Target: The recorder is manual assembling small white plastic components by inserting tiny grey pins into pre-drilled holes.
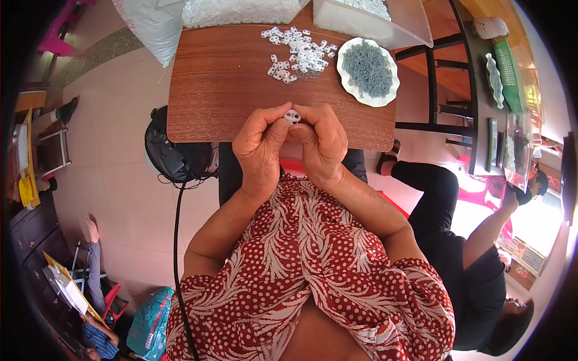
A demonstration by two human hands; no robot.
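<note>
My left hand (pixel 260 144) and my right hand (pixel 323 141) meet above the near edge of the brown table (pixel 211 84). Between their thumbs and forefingers is a small white plastic piece with holes (pixel 292 116), pinched from both sides. Beyond the hands lies a loose pile of similar white plastic pieces (pixel 308 55), with a few grey bits at its near edge. To the right of that pile stands a white scalloped plate (pixel 392 90) heaped with small grey metal pieces (pixel 366 67), too small to make out in detail.
Two clear bins of white pieces (pixel 241 13) (pixel 391 33) stand at the table's far side. A black bag (pixel 165 147) lies on the floor at the left, and a black cable (pixel 177 240) runs past my left arm. A person in black (pixel 475 265) sits close on the right.
</note>
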